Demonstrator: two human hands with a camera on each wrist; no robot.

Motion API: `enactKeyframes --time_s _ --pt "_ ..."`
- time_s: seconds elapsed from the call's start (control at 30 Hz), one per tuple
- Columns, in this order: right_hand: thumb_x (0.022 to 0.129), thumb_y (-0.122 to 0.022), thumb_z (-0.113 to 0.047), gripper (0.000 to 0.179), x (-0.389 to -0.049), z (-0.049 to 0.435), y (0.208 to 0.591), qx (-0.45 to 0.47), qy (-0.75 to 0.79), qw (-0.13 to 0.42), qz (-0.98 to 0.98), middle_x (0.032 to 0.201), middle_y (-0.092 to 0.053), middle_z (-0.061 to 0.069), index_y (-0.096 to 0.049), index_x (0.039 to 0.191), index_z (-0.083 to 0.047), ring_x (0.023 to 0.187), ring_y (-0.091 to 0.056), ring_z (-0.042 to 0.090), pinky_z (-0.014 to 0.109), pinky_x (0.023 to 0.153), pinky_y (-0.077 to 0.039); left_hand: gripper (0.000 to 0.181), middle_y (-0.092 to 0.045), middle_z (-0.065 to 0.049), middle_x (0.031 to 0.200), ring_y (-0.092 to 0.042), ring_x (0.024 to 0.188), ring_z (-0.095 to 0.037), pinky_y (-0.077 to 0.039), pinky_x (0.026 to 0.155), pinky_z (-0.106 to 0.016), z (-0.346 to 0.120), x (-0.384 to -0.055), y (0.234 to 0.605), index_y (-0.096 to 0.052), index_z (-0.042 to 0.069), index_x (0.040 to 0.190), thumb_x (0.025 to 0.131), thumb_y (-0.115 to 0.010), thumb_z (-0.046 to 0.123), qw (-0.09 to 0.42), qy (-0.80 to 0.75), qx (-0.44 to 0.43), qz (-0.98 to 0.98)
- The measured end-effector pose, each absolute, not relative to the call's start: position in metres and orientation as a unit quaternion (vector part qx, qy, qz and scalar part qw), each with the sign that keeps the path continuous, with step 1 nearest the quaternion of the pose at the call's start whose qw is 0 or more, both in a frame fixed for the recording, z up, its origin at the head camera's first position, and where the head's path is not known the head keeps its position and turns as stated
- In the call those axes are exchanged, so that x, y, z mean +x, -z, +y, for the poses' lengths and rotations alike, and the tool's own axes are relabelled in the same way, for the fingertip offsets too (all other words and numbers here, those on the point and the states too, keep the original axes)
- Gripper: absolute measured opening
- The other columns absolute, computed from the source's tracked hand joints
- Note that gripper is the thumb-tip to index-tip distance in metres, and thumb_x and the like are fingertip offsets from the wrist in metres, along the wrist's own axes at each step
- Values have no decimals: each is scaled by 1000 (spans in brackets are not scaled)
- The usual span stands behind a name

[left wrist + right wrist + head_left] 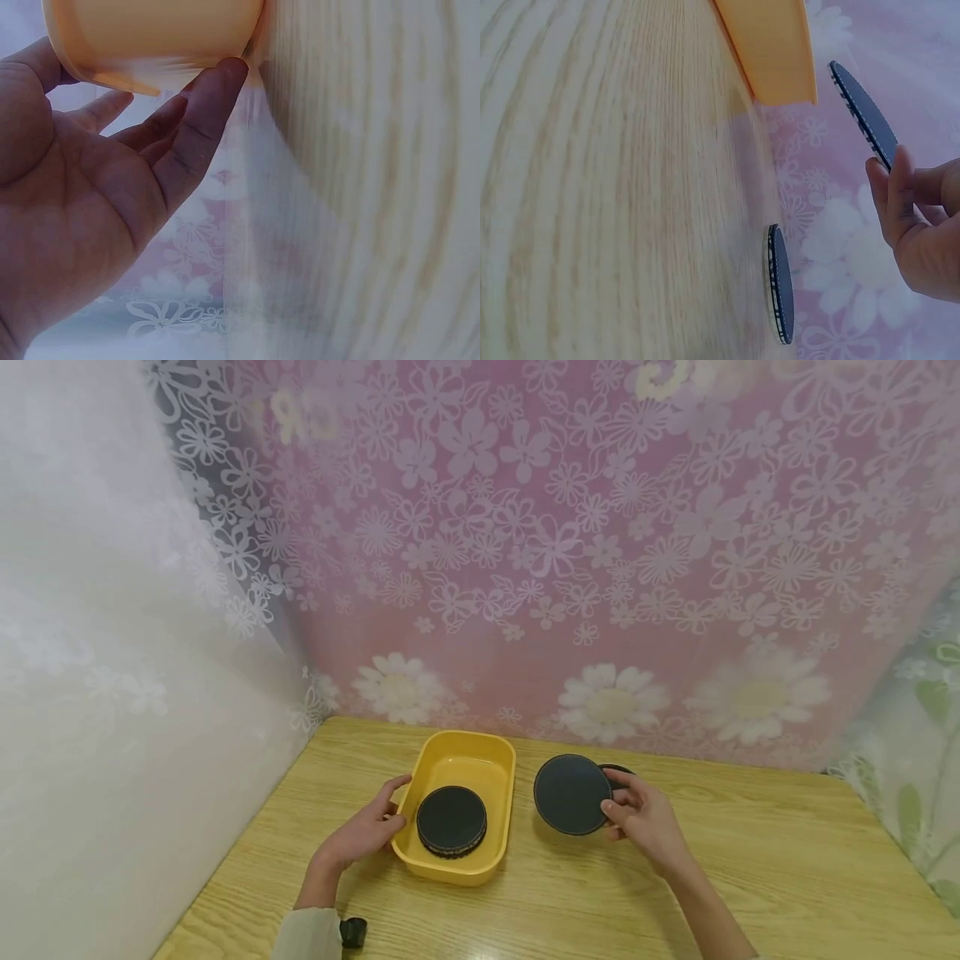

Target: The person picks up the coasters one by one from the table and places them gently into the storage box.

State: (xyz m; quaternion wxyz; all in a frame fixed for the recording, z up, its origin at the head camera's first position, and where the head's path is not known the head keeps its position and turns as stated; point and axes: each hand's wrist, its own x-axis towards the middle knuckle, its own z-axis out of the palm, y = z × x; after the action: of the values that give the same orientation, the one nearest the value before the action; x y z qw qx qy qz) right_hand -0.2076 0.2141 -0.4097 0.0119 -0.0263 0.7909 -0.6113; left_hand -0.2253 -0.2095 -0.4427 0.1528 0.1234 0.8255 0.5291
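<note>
My left hand point(362, 833) holds the left side of a yellow rectangular tray point(512, 793), its thumb at the rim and its fingers along the outer wall in the left wrist view. A stack of round black coasters point(452, 818) sits toward the tray's near end. To the right of the tray, my right hand point(647, 820) pinches one round black coaster point(572, 795) by its edge, raised above the table. Another coaster point(781, 285) with a patterned edge lies on the table beneath that hand, mostly hidden in the head view.
The wood-grain table point(765, 860) meets a pink flowered curtain point(525, 610) along its back edge. A pale curtain point(135, 735) hangs close on the left side. Beside the left sleeve point(309, 935) is a small black object point(353, 932).
</note>
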Motion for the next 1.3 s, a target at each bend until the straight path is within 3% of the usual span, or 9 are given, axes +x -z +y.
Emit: enactKeyframes --time_s 0.47,0.73,1.0,1.3 --pt "95 -62 -1 57 -207 197 399 -14 642 41 765 105 -52 14 -39 148 0 75 -66 26 33 62 -57 65 -46 -24 129 -56 90 -28 -48 68 -39 -209 -226 441 -22 19 158 99 -49 10 145 -540 114 821" --pt "95 -63 -2 58 -207 177 398 -40 654 60 753 105 -54 17 -39 147 0 73 -66 25 32 60 -56 65 -46 -25 131 -57 91 -28 -49 68 -40 -210 -226 441 -24 18 158 99 -50 11 142 -536 116 824" --pt "93 -64 1 52 -214 152 400 -48 649 69 756 100 -55 18 -48 142 -4 71 -67 30 33 56 -56 65 -47 -24 131 -56 90 -28 -48 68 -40 -211 -224 440 -24 18 158 99 -50 11 139 -533 118 826" --pt "93 -63 1 52 -223 122 401 -87 638 99 758 101 -50 18 -47 142 1 66 -66 31 37 54 -56 66 -48 -24 131 -57 89 -28 -48 70 -40 -211 -225 440 -25 19 158 98 -50 11 139 -527 120 830"
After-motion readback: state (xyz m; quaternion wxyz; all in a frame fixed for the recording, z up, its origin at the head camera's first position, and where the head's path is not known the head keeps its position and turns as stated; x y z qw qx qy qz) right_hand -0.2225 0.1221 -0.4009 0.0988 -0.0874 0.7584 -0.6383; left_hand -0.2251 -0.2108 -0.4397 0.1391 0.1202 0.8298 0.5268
